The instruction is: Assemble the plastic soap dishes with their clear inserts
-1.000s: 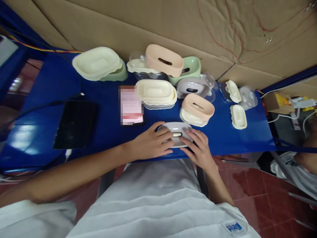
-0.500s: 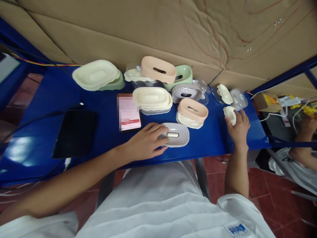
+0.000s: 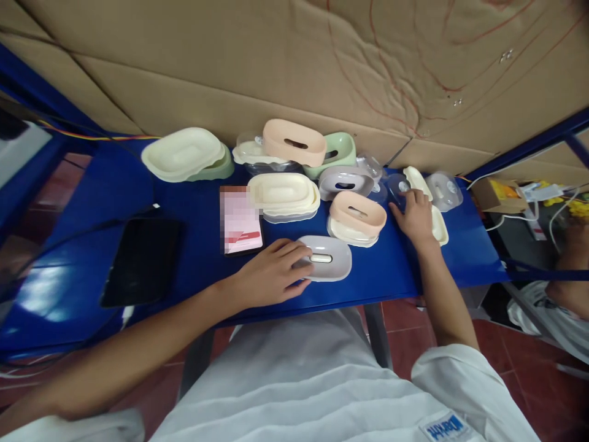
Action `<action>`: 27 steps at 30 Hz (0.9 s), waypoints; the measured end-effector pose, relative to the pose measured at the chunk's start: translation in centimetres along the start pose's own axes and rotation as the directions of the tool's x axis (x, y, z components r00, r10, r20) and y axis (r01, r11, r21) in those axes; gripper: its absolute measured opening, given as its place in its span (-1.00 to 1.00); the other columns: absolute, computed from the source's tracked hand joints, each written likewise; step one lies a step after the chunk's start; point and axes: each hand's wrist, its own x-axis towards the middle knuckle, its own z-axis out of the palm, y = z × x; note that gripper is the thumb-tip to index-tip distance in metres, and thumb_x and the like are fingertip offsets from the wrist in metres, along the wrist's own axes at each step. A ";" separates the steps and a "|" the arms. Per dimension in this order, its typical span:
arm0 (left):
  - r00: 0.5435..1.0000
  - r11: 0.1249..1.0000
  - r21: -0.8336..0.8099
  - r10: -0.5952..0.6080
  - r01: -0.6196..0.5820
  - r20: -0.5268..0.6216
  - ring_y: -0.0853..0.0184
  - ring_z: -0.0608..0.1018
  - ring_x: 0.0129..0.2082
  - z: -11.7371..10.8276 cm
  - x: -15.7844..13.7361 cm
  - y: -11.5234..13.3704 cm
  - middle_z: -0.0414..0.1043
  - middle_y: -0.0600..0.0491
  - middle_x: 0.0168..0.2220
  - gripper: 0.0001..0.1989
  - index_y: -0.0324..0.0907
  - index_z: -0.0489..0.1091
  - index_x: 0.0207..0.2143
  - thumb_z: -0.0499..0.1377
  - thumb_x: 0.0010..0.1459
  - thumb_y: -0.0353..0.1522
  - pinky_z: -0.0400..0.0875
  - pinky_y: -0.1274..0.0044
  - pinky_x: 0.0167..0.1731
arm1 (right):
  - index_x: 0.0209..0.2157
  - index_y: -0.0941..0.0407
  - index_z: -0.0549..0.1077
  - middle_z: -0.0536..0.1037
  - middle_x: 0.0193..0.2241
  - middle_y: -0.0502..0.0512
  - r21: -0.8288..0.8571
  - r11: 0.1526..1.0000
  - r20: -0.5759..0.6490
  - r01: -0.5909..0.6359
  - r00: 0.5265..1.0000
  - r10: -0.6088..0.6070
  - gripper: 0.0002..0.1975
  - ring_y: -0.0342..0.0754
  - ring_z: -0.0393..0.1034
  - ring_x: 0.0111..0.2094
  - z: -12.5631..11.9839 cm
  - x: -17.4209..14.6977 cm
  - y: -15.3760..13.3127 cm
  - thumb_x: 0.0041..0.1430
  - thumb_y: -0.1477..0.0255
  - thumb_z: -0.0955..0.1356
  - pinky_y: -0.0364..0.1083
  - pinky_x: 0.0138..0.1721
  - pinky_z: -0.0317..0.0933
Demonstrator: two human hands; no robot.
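— Cardboard sheets back a blue desk (image 3: 92, 184) crowded with plastic soap dishes. Where are the hands?

— Left hand (image 3: 269, 274) lies flat, fingers spread loosely over the left end of a grey soap dish (image 3: 327, 258) at the desk's near edge; it presses on the dish rather than closing round it. Right hand (image 3: 414, 215) is out to the right, fingers half curled on a small cream tray (image 3: 439, 226), fingertips close to a clear plastic piece (image 3: 396, 184).

— How would the grey dish handle?

— Light, stiff, smooth plastic, I'd judge, so it could slide on the painted top. Its long rims look the best place to pinch; the slot in the middle is too narrow for a finger.

— Anything hard to make out?

— Whether the right hand actually grips the tray or just rests on it: the palm covers most of it. The clear pieces (image 3: 444, 189) at the back right are almost lost against the blue. A phone (image 3: 240, 221) has its screen blurred, a dark tablet (image 3: 140, 261) lies to the left, and another person's arm (image 3: 568, 294) is cut off at the right edge.
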 end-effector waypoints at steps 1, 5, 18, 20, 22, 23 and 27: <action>1.000 1.000 -0.005 0.000 0.000 0.003 0.09 0.58 0.07 0.0 0.0 0.0 0.54 -0.12 0.05 -0.82 -0.15 0.57 -0.03 0.20 0.42 -0.33 0.51 0.24 0.12 | 0.19 0.20 0.42 0.45 0.20 0.48 0.030 0.999 -0.016 -0.012 1.000 0.012 -0.46 0.43 0.35 0.20 0.0 -0.4 0.0 0.44 0.08 0.28 0.37 0.17 0.30; 1.000 0.996 -0.088 -0.024 0.023 -0.017 0.03 0.55 0.18 0.0 -0.1 0.1 0.49 -0.17 0.13 -0.83 -0.15 0.59 -0.04 0.24 0.38 -0.35 0.53 0.20 0.17 | 0.18 0.13 0.39 0.49 0.17 0.43 0.146 0.987 -0.022 -0.065 0.997 0.069 -0.52 0.38 0.43 0.16 -0.3 -1.2 0.0 0.42 0.10 0.30 0.36 0.14 0.37; 0.982 0.922 -0.340 -0.181 0.186 0.048 -0.10 0.32 0.48 0.6 -0.4 0.2 0.11 -0.22 0.50 -0.83 -0.18 0.60 -0.07 0.29 0.36 -0.31 0.34 0.13 0.43 | 0.09 0.17 0.44 0.48 0.18 0.50 0.155 0.970 -0.104 -0.188 0.973 0.206 -0.37 0.43 0.45 0.17 -1.7 -6.7 -3.7 0.32 -0.09 0.36 0.43 0.14 0.36; 0.972 0.895 -0.378 -0.220 0.236 0.085 -0.08 0.34 0.47 0.4 -0.4 0.1 0.08 -0.20 0.51 -0.80 -0.16 0.59 -0.05 0.30 0.35 -0.28 0.34 0.15 0.43 | 0.02 0.16 0.43 0.52 0.08 0.46 0.210 0.945 -0.089 -0.249 0.958 0.273 -0.38 0.40 0.49 0.10 -1.5 -6.1 -3.3 0.25 -0.09 0.41 0.43 0.13 0.37; 0.950 0.849 -0.427 -0.274 0.311 0.149 -0.04 0.38 0.44 0.3 -0.3 0.0 0.06 -0.17 0.52 -0.71 -0.12 0.55 0.06 0.34 0.32 -0.26 0.37 0.17 0.41 | -0.01 0.12 0.43 0.55 0.03 0.36 0.372 0.886 -0.095 -0.276 0.939 0.332 -0.41 0.32 0.49 0.08 -1.6 -5.9 -2.3 0.15 -0.03 0.48 0.38 0.13 0.40; 0.938 0.821 -0.455 -0.297 0.346 0.177 -0.02 0.40 0.42 0.2 -0.3 -0.2 0.07 -0.16 0.52 -0.61 -0.09 0.50 0.14 0.37 0.29 -0.26 0.38 0.18 0.40 | 0.00 0.10 0.42 0.55 0.03 0.30 0.493 0.826 -0.098 -0.275 0.925 0.366 -0.42 0.28 0.50 0.08 -1.8 -6.1 -1.8 0.11 0.00 0.51 0.34 0.11 0.43; 0.919 0.717 -0.579 -0.347 0.388 0.187 0.00 0.39 0.43 0.4 -0.3 -0.5 0.20 -0.17 0.46 -0.18 -0.05 0.20 0.41 0.46 0.18 -0.27 0.34 0.16 0.43 | 0.04 0.00 0.46 0.56 0.07 0.10 0.912 0.394 -0.097 -0.116 0.871 0.482 -0.55 0.15 0.54 0.09 -3.4 -9.4 -2.3 0.19 0.12 0.48 0.26 0.02 0.54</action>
